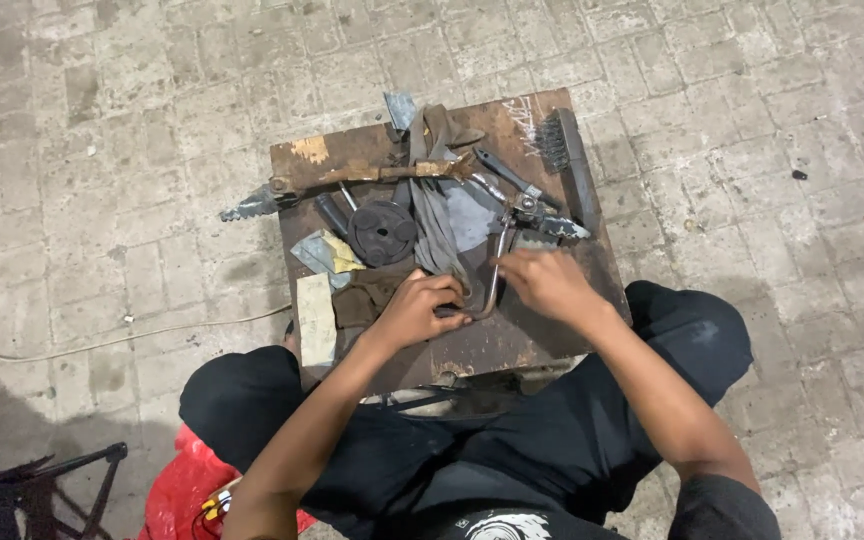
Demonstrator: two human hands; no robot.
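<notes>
A rusty brown work board [522, 335] rests across my knees. My left hand [418, 309] is closed on the lower end of a bent metal rod [495, 280] and a grey cloth strip [432, 215] near the board's front. My right hand [549, 282] presses on the rod just right of the bend, fingers curled over it. Behind the hands lie a black round disc [382, 232], a long rusty lever with a toothed end [352, 176] and a pair of pliers [522, 195].
A wire brush [564, 150] lies along the board's right edge. Folded sandpaper pieces [324, 255] and a pale block [316, 318] sit at the left. A thin cable [102, 342] crosses the brick floor. A red bag [177, 490] is by my left leg.
</notes>
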